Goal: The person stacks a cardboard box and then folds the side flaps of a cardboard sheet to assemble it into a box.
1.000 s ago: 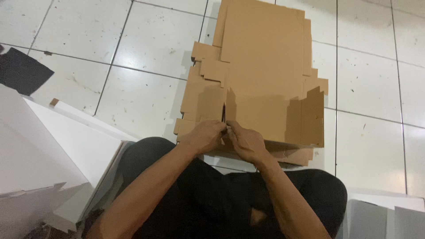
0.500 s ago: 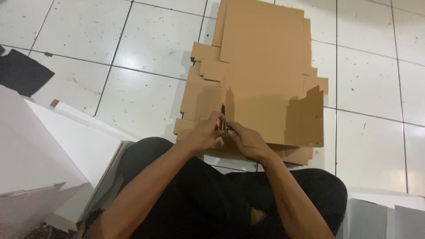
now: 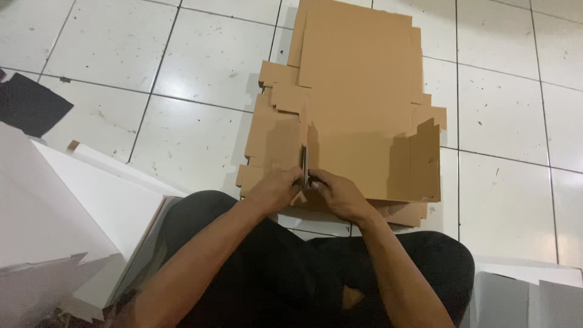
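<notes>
Both hands met at the near edge of the cardboard box blank [image 3: 358,140], which lay flat on the tiled floor [image 3: 200,79] straight ahead of the seated person, its long axis running away from them. The left hand [image 3: 273,189] and right hand [image 3: 337,195] were pressed close together, each pinching a standing flap [image 3: 305,164] at the blank's near edge; neither was clearly nearer. The flap rose upright between the fingertips. More brown blanks lay stacked beneath. White boards [image 3: 73,212] leaned at the person's left, well apart from the hands
</notes>
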